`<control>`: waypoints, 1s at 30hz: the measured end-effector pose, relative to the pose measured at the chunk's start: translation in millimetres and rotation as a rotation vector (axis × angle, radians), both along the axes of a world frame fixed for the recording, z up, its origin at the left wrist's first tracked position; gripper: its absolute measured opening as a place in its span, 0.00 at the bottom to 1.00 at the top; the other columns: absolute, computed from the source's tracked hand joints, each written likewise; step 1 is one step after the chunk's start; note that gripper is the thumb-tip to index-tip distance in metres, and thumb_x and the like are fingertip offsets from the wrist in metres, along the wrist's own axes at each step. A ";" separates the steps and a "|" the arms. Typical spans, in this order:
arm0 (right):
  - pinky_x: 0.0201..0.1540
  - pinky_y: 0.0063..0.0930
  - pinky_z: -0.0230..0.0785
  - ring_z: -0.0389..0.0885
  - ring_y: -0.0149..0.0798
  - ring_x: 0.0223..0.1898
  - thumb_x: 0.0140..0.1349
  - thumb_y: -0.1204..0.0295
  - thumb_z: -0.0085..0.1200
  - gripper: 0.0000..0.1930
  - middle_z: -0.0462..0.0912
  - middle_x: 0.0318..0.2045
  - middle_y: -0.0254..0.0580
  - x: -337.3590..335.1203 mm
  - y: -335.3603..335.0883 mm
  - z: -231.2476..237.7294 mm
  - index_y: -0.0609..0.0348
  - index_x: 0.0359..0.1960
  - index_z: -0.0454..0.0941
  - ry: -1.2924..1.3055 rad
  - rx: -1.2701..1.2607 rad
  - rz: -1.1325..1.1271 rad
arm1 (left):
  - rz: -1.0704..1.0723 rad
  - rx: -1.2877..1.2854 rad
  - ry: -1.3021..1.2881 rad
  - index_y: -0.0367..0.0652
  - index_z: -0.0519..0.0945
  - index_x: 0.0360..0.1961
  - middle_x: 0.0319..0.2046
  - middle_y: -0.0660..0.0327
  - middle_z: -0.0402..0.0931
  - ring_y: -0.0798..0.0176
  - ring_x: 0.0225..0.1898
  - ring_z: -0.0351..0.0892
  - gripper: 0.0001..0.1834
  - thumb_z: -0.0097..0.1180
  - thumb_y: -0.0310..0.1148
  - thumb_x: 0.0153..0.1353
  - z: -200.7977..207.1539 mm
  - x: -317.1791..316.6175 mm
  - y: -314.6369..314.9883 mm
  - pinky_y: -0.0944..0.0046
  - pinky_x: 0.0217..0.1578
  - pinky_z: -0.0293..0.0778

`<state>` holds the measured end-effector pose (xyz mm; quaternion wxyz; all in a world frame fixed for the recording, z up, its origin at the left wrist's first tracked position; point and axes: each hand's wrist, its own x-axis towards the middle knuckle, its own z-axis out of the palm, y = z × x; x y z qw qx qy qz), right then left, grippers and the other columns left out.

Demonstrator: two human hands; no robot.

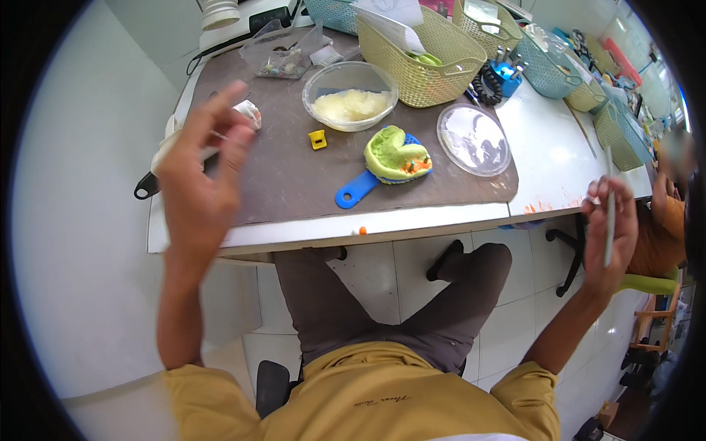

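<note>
While your right hand grips slim grey rod, left hand half-curls, can't tell if holding; green-filled blue tray between.

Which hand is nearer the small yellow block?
Left. The left hand is left of the small yellow block; the right hand is much farther off, to its right.

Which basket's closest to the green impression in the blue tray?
The pale-yellow basket just behind the green impression, papers sticking out; the other baskets stand farther away.
</note>
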<state>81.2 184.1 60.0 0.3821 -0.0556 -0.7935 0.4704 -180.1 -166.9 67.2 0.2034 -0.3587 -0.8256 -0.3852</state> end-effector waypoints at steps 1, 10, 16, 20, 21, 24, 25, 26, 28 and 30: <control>0.39 0.23 0.67 0.73 0.33 0.41 0.62 0.61 0.60 0.21 0.71 0.37 0.37 1.8 -15.2 -5.5 0.61 0.51 0.70 0.050 -0.040 0.042 | -0.041 0.015 -0.022 0.42 0.76 0.56 0.38 0.55 0.80 0.60 0.37 0.80 0.23 0.61 0.37 0.60 -9.2 14.9 8.8 0.61 0.41 0.75; 0.29 0.24 0.68 0.75 0.32 0.26 0.63 0.52 0.55 0.22 0.75 0.27 0.43 0.4 -82.8 -41.3 0.63 0.38 0.73 0.201 -0.065 0.094 | -0.022 -0.189 -0.012 0.37 0.73 0.52 0.41 0.51 0.77 0.52 0.42 0.77 0.32 0.67 0.47 0.53 -27.6 63.1 83.9 0.55 0.44 0.72; 0.31 0.24 0.75 0.84 0.37 0.27 0.56 0.75 0.55 0.13 0.82 0.26 0.48 12.4 -94.1 -52.6 0.70 0.42 0.76 0.161 -0.160 0.168 | -0.017 -0.168 -0.129 0.37 0.74 0.52 0.43 0.52 0.79 0.54 0.43 0.80 0.34 0.74 0.38 0.45 -29.7 60.1 91.4 0.59 0.47 0.74; 0.30 0.23 0.75 0.84 0.37 0.27 0.55 0.78 0.54 0.10 0.82 0.26 0.49 14.2 -97.8 -58.1 0.70 0.39 0.78 0.152 -0.200 0.192 | -0.074 -0.035 -0.154 0.38 0.74 0.56 0.46 0.53 0.81 0.57 0.47 0.80 0.36 0.74 0.30 0.43 -28.9 65.7 86.7 0.61 0.51 0.74; 0.29 0.23 0.74 0.84 0.37 0.26 0.55 0.77 0.54 0.10 0.82 0.25 0.48 13.4 -98.6 -59.4 0.70 0.38 0.78 0.150 -0.198 0.192 | -0.087 -0.002 -0.135 0.39 0.74 0.57 0.47 0.54 0.80 0.57 0.48 0.80 0.37 0.74 0.28 0.42 -28.3 67.8 83.0 0.62 0.52 0.74; 0.28 0.23 0.73 0.82 0.35 0.25 0.57 0.76 0.53 0.10 0.81 0.25 0.48 9.4 -99.6 -64.4 0.69 0.38 0.78 0.185 -0.213 0.198 | -0.110 0.084 -0.076 0.40 0.72 0.61 0.50 0.54 0.79 0.59 0.50 0.79 0.41 0.73 0.23 0.41 -25.7 76.3 69.2 0.62 0.53 0.73; 0.27 0.22 0.73 0.81 0.35 0.24 0.57 0.75 0.53 0.10 0.81 0.25 0.48 7.4 -100.2 -65.9 0.68 0.38 0.78 0.185 -0.193 0.201 | -0.108 0.104 -0.053 0.40 0.71 0.61 0.51 0.55 0.78 0.60 0.51 0.79 0.42 0.73 0.22 0.41 -23.3 79.5 65.1 0.62 0.54 0.73; 0.27 0.22 0.73 0.80 0.34 0.24 0.57 0.75 0.53 0.10 0.80 0.25 0.47 5.4 -101.2 -66.6 0.68 0.38 0.79 0.184 -0.173 0.207 | -0.102 0.126 -0.032 0.40 0.71 0.61 0.52 0.55 0.78 0.60 0.51 0.78 0.42 0.73 0.21 0.40 -21.7 81.4 60.6 0.61 0.54 0.73; 0.26 0.22 0.73 0.80 0.34 0.24 0.57 0.74 0.53 0.10 0.80 0.26 0.48 0.8 -105.3 -66.9 0.68 0.37 0.79 0.186 -0.177 0.228 | -0.145 0.184 0.036 0.41 0.71 0.62 0.51 0.53 0.77 0.56 0.49 0.79 0.43 0.73 0.22 0.40 -21.3 80.3 52.2 0.60 0.52 0.74; 0.26 0.22 0.73 0.80 0.34 0.25 0.57 0.74 0.54 0.09 0.81 0.27 0.48 -1.3 -110.3 -66.8 0.68 0.36 0.78 0.184 -0.224 0.258 | -0.159 0.247 0.045 0.41 0.70 0.62 0.51 0.53 0.75 0.55 0.49 0.78 0.44 0.73 0.22 0.40 -23.6 81.5 43.8 0.59 0.51 0.75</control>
